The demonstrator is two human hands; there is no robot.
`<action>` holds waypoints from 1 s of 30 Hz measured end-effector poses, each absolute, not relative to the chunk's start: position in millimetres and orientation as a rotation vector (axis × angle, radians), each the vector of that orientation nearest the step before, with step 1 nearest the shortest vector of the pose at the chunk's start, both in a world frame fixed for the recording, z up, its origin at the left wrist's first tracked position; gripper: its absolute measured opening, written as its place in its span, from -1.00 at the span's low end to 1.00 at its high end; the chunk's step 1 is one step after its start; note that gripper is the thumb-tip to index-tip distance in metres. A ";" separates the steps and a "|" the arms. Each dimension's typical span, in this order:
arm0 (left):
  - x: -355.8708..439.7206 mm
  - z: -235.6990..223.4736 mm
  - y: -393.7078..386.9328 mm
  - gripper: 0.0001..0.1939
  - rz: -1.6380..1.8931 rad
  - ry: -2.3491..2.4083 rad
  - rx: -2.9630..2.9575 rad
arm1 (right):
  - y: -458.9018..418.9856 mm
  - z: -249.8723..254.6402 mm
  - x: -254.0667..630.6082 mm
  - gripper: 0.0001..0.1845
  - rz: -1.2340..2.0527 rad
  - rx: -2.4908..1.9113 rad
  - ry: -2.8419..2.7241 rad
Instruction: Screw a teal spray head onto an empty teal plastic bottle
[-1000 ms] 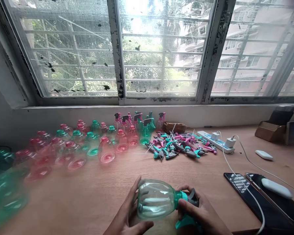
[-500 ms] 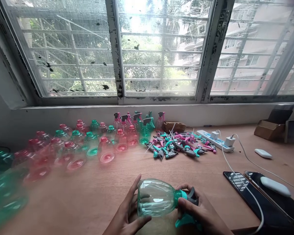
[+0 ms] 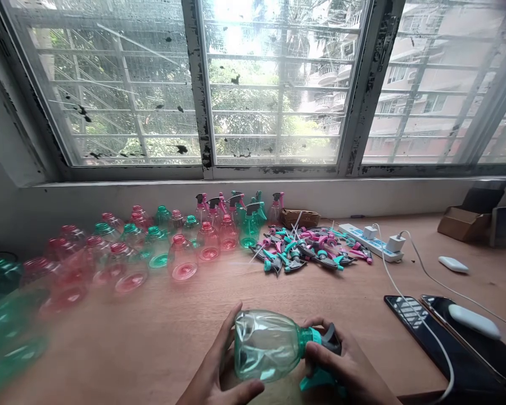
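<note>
A clear green spray bottle (image 3: pixel 266 344) lies sideways in front of me, low over the wooden table (image 3: pixel 172 320). My left hand (image 3: pixel 217 368) is wrapped round its base end. My right hand (image 3: pixel 349 369) grips the grey and teal trigger head (image 3: pixel 326 354) fitted on the bottle's neck. Both hands are closed on it.
Several pink and green bottles without heads (image 3: pixel 152 250) stand at the left. A few bottles with heads (image 3: pixel 236 216) stand by the sill. A pile of loose trigger heads (image 3: pixel 307 253) lies beside a power strip (image 3: pixel 373 243). Two phones (image 3: pixel 447 337), white cases and a cardboard box (image 3: pixel 474 216) are on the right.
The bottle has turned a little in my hands and its base has dipped slightly. Everything on the table stays where it was.
</note>
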State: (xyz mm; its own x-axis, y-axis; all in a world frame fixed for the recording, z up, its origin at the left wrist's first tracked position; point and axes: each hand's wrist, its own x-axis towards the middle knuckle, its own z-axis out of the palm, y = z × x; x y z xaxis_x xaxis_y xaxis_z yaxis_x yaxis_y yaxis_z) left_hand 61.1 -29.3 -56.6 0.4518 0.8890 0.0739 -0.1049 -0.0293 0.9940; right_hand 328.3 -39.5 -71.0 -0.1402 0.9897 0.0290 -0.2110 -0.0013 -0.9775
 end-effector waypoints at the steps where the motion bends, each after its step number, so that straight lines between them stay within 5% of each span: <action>1: 61.6 -59.7 -29.0 0.03 0.953 0.761 1.373 | -39.0 -71.9 328.7 -0.55 1.393 -0.963 -1.148; 7: 59.2 -64.5 -28.8 0.19 0.951 0.726 1.343 | -39.4 -69.8 328.4 -0.51 1.426 -0.958 -1.134; 13: 55.8 -53.3 -29.1 -0.01 0.946 0.791 1.409 | -40.9 -65.9 326.7 -0.53 1.431 -0.984 -1.155; 20: 59.5 -66.6 -29.2 0.03 0.959 0.702 1.444 | -36.0 -73.9 327.5 -0.52 1.406 -0.910 -1.069; 24: 58.3 -60.0 -29.3 0.23 0.930 0.715 1.341 | -38.0 -72.4 328.0 -0.53 1.428 -0.934 -1.108; 30: 59.8 -51.2 -27.0 -0.02 0.862 0.648 1.324 | -39.8 -69.9 327.4 -0.49 1.401 -0.970 -1.136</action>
